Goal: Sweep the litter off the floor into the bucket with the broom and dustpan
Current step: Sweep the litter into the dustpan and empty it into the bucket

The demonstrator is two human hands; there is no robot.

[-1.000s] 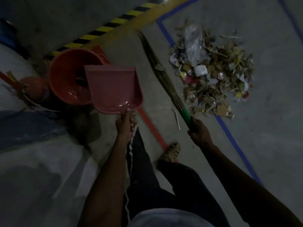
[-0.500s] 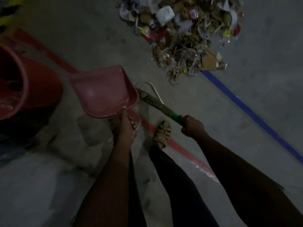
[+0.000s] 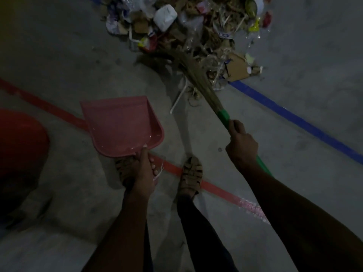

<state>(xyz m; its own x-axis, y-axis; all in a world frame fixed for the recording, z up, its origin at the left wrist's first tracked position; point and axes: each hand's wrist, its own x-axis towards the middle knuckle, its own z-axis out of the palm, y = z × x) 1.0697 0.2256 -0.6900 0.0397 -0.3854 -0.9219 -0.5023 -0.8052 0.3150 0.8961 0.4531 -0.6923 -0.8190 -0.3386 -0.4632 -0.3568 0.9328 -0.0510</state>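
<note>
Litter pile [image 3: 188,34] lies ahead with broom [image 3: 196,75] bristles on its near edge, my right hand [image 3: 240,148] gripping the green handle, my left hand [image 3: 141,171] clasping the empty pink dustpan [image 3: 121,124] beside the red bucket [image 3: 21,142]; next I judge: lower the dustpan, sweep in.

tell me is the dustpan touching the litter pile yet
Apart. The head view shows bare concrete floor between the dustpan and the litter pile.
</note>
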